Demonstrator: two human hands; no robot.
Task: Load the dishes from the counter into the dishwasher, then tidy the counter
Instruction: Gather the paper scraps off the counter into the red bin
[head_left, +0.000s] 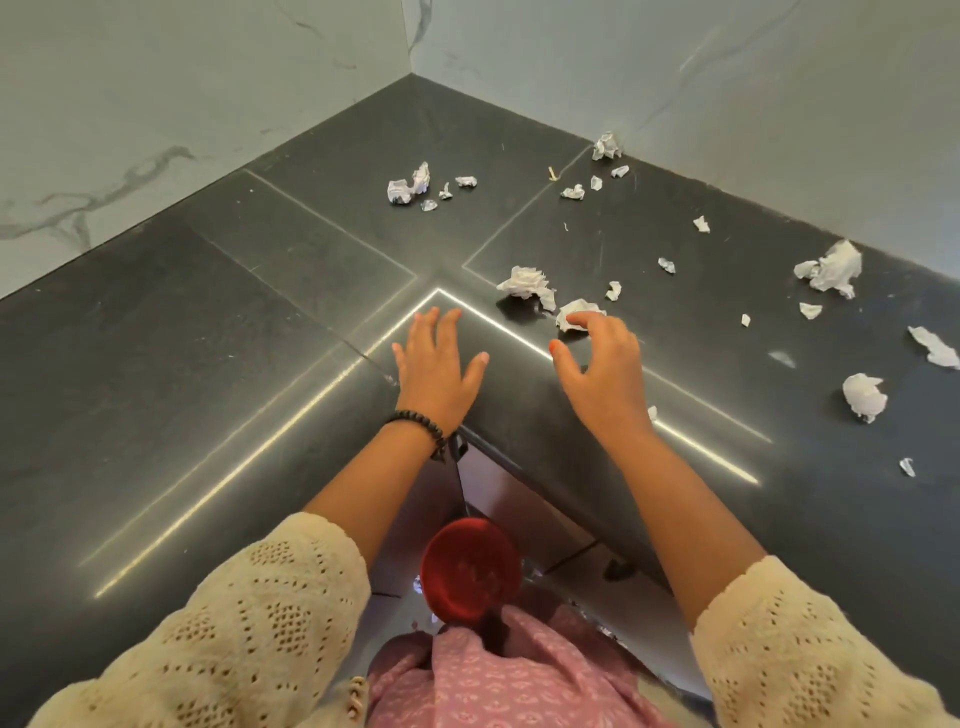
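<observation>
Cream knitted sleeves frame the bottom of the view, with a red round lid or bin on the floor between them, below the counter edge. Further up, the left hand lies flat on the dark counter with fingers spread and relaxed, holding nothing. To its right, the right hand hovers with fingers loosely curved, fingertips at a crumpled paper ball; it looks about to close, not yet gripping. More paper scraps lie scattered across the right side toward the marble wall. No dishes are visible. The paper should be very light, soft and crushable, so a loose pinch anywhere will do; small bits may need sweeping together. No readable writing shows.
</observation>
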